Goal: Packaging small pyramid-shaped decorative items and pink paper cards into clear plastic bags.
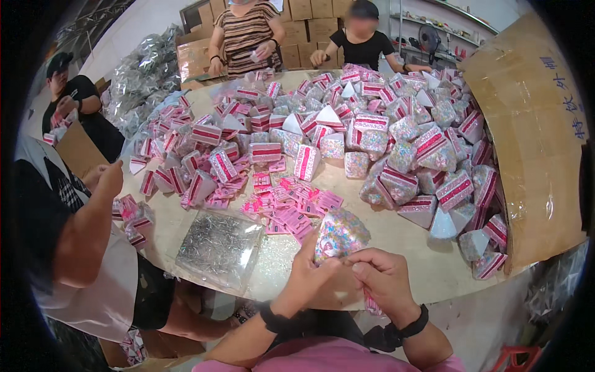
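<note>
My left hand (304, 276) is closed around a cake-slice ornament (342, 230) covered in multicoloured sprinkles, its wide top turned toward me. Against the ornament's lower edge, the thumb and fingers of my right hand (387, 279) are pinched together. Whatever sits between those fingertips is too small to make out. A pink printed card (373, 304) shows below the right palm and seems to be held in that hand. Just beyond the ornament lies a loose heap of pink cards (297, 211). Left of my left hand, a clear shallow tray (246, 282) holds many thin metal pins.
Wrapped pink-and-white cake slices (372, 133) cover the far and right parts of the table (334, 186). A large cardboard sheet (527, 142) stands at the right. One person (93, 248) works close on my left; others are around the table's far side. Silvery bags (145, 80) pile up behind.
</note>
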Available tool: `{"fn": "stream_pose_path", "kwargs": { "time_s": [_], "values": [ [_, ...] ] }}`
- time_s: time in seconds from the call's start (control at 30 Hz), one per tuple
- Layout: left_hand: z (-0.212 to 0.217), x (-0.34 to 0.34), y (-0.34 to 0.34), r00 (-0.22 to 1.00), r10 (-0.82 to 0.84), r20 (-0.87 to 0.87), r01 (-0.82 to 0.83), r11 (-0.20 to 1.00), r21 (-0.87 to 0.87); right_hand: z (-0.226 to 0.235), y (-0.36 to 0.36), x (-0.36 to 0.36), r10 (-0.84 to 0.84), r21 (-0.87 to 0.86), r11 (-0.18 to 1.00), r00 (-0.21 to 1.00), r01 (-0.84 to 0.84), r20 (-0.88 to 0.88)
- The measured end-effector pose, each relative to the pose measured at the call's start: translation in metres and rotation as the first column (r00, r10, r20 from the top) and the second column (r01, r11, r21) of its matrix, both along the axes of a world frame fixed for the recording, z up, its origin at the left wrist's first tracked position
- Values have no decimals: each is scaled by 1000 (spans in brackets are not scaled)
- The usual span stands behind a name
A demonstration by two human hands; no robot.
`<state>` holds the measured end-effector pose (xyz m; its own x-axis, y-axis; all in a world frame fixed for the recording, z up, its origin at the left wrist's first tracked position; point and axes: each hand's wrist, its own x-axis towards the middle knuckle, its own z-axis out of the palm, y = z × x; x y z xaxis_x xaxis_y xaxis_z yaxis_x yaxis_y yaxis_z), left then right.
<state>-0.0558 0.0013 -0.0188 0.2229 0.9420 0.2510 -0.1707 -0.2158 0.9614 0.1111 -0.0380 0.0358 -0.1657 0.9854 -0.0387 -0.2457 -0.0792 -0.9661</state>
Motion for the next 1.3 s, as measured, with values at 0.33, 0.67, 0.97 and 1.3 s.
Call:
{"fn": "stream_pose_path", "kwargs": {
  "time_s": [0.33, 0.67, 0.97, 1.3],
  "values": [
    [28, -4, -7, 932, -29, 362, 110, 973, -204, 14, 10, -11, -74, 94, 993, 997, 71, 22],
    [30, 3, -10, 889, 174, 424, -77, 969, -235, 25, 6, -33, -357, 540, 835, 853, 108, 381],
    [21, 5, -9, 880, 196, 433, -118, 972, -201, 27, 6, -38, -432, 651, 757, 788, 52, 439],
    [11, 6, -8, 875, 183, 448, -92, 972, -217, 28, 4, -42, -429, 661, 750, 774, 18, 465]
  ]
}}
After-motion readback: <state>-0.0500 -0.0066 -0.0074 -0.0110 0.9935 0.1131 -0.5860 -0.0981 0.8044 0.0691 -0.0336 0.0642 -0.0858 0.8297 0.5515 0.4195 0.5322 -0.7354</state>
